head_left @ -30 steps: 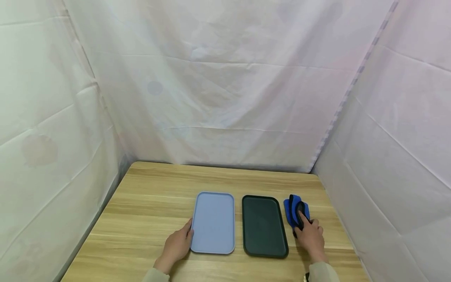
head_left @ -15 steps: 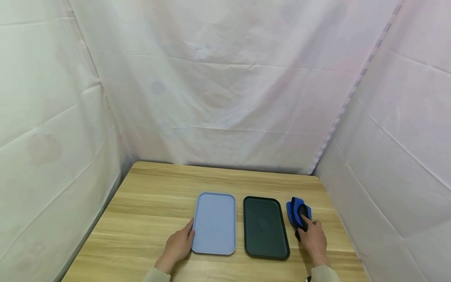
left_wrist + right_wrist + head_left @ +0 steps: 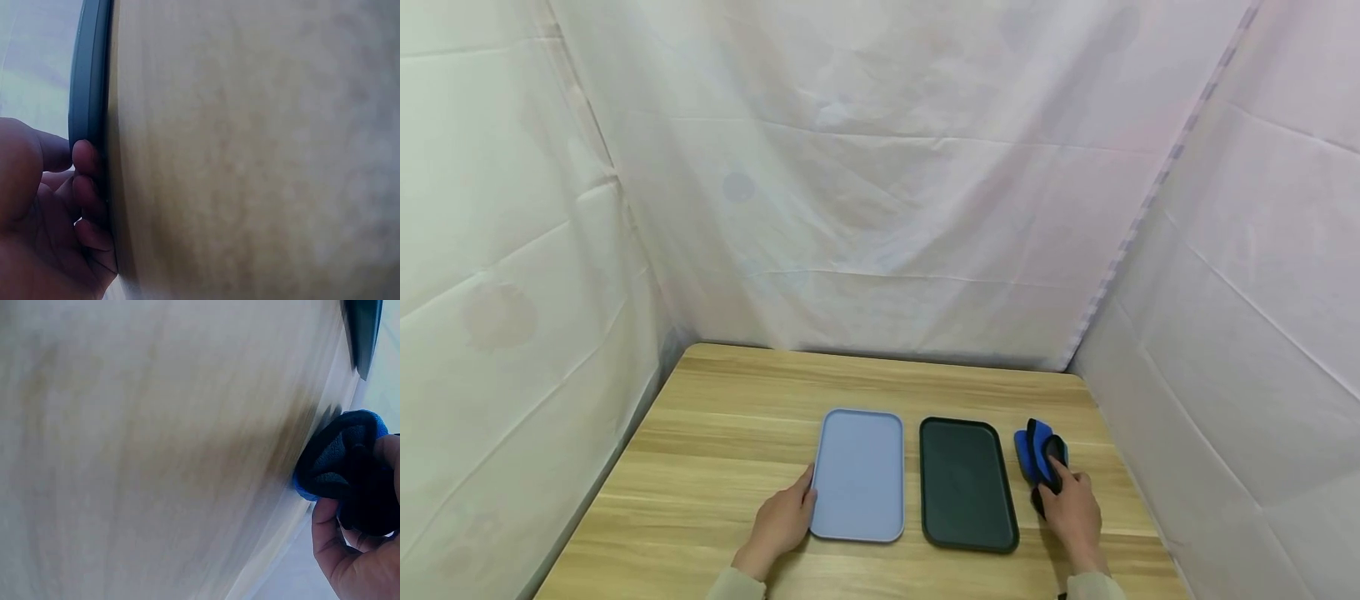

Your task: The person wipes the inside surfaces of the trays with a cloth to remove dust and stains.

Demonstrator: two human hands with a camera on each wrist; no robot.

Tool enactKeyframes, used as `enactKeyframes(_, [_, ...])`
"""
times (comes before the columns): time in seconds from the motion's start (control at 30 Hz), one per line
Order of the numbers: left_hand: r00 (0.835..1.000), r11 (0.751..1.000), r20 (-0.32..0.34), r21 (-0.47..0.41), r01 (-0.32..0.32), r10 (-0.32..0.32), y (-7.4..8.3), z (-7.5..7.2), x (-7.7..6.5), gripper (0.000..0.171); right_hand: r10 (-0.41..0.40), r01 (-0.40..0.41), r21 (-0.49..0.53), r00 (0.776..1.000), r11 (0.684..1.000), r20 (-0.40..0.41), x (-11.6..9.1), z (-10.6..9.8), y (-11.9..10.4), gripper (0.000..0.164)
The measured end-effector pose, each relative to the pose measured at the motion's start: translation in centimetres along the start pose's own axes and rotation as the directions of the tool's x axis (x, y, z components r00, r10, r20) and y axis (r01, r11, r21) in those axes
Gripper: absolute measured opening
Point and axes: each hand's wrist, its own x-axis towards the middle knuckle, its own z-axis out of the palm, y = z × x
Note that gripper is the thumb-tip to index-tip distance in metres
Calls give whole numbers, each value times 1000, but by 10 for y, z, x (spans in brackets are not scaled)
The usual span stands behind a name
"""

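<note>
A light blue rectangular tray (image 3: 858, 475) lies flat on the table. At its near left edge, my left hand (image 3: 781, 521) grips the rim. In the left wrist view the thumb is on one side of that tray's rim (image 3: 90, 75) and curled fingertips (image 3: 87, 158) are on the other. To the right of a dark green tray (image 3: 967, 485) is a folded blue fabric item with black edging (image 3: 1036, 452); its exact kind is unclear. My right hand (image 3: 1072, 510) pinches its near end. In the right wrist view, thumb and fingers hold the fabric item (image 3: 340, 456), showing a layered fold.
The wood-grain table (image 3: 730, 433) carries both trays side by side, with a narrow gap between them. Pale curtains (image 3: 880, 208) hang behind the table and along both sides.
My right hand and the folded blue fabric item have shifted slightly to the right and nearer. The left hand stays at the light blue tray's edge. The head view has also shifted a little.
</note>
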Motion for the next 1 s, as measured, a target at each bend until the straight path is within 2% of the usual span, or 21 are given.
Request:
enactKeyframes(0.2, [1000,1000,19,-13,13,-13,0,0,-1,50,-4,4,9,1000,1000,0,-3,-3,-4,64])
enactKeyframes(0.43, [1000,1000,20,-1,3,-3,0,-1,0,50,-19,21,40,999,999,-39,-8,-6,-16,64])
enactKeyframes(0.77, [1000,1000,19,9,9,-9,0,0,0,50,-35,40,78,997,996,-64,-15,-10,-38,65])
enactKeyframes(1.0, [1000,1000,22,-3,1,-1,-1,1,1,50,-76,84,99,994,992,-78,-22,-5,-58,63])
